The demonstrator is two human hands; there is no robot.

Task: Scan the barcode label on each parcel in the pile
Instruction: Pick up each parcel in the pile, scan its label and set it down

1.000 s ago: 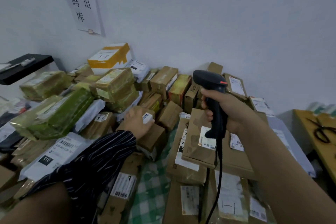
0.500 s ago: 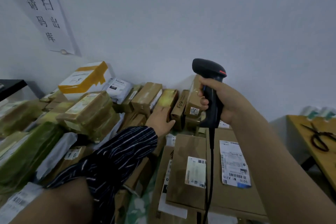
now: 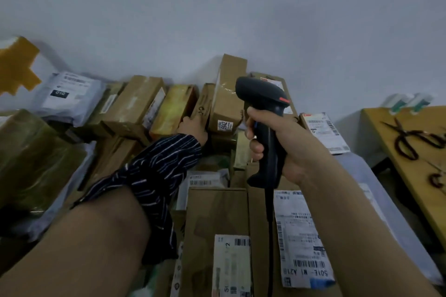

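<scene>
Curling round the scanner [image 3: 261, 99], right hand [image 3: 293, 144] fingers hold it upright while left hand [image 3: 194, 129] fingers grip a brown parcel [image 3: 202, 103].

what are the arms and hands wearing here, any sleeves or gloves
The left arm wears a dark navy sleeve with thin white stripes, loosely wrinkled, running from the wrist partway up the forearm; nearer the elbow the arm is bare. The right arm has no sleeve in view. The left hand and right hand are ungloved, and no watch, ring or band shows.
</scene>
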